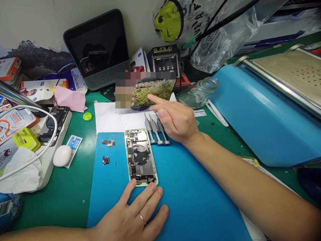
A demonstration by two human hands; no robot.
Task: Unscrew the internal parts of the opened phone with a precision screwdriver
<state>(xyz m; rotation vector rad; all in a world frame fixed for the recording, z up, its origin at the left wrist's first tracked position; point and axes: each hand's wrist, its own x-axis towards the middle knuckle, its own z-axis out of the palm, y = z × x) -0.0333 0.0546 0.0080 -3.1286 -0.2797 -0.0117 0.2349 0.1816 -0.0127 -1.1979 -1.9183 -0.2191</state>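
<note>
An opened smartphone (144, 160) with its inner parts showing lies on the blue mat (190, 190). My left hand (135, 214), with a ring on one finger, rests spread, its fingertips at the phone's lower edge. My right hand (177, 118) reaches over the mat with the index finger stretched to the lit screen of a propped phone (152, 92) showing a game-like picture; its other fingers are bent and hold nothing visible. Several grey screwdrivers (155, 130) lie beside my right hand. Two small circuit parts (108, 143) and a tiny metal piece (115, 163) sit left of the opened phone.
A dark tablet-like display (97, 47) leans at the back, beside a small black device (165, 62). A glass jar (198, 93) and a blue machine (263, 117) stand right. Leftward are a white earbud case (62, 156), boxes and a white cable (54, 124).
</note>
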